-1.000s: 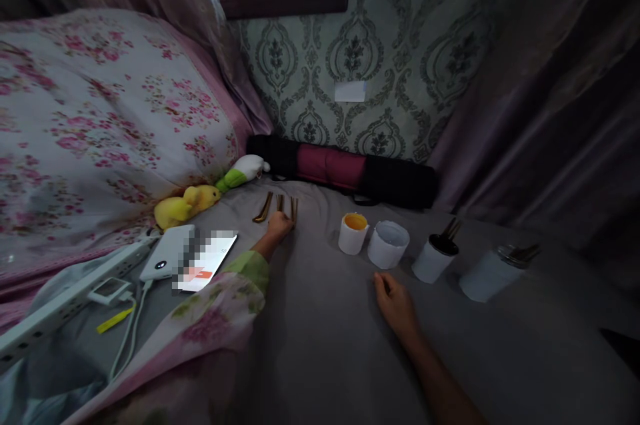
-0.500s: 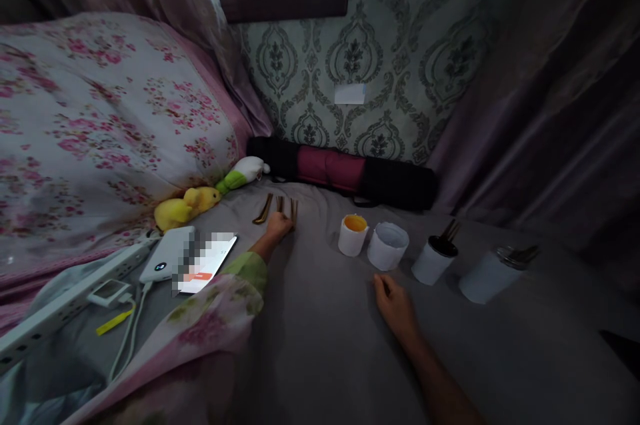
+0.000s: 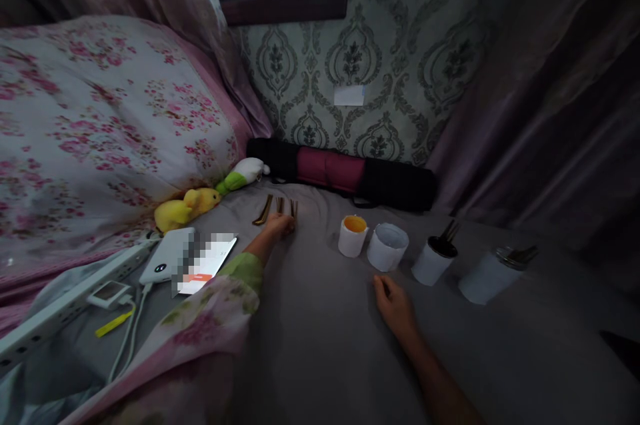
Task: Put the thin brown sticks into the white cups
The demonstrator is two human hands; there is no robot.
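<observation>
My left hand (image 3: 280, 226) reaches out over the grey sheet with its fingers curled at the near ends of some gold-coloured cutlery. The middle group (image 3: 279, 204) and the right group (image 3: 294, 208) stick out beyond my knuckles, looking like forks, though it is too dim to be sure. What lies inside the fingers is hidden. Left of the hand rests a third group (image 3: 263, 210), with rounded ends like spoons. My right hand (image 3: 394, 305) lies on the sheet in a loose fist, nothing visible in it, just in front of a white tub (image 3: 387, 252).
A white cup with orange inside (image 3: 351, 242) and two white-wrapped jars (image 3: 431, 268) (image 3: 487, 282) holding utensils stand to the right. At left are a phone (image 3: 213, 262), power bank (image 3: 167, 255), power strip (image 3: 75, 305) and plush toys (image 3: 187, 206). A black-and-maroon roll (image 3: 330, 168) lines the wall.
My left hand has shifted very slightly at the cutlery, its fingers turned a little downward. The right hand stays in place.
</observation>
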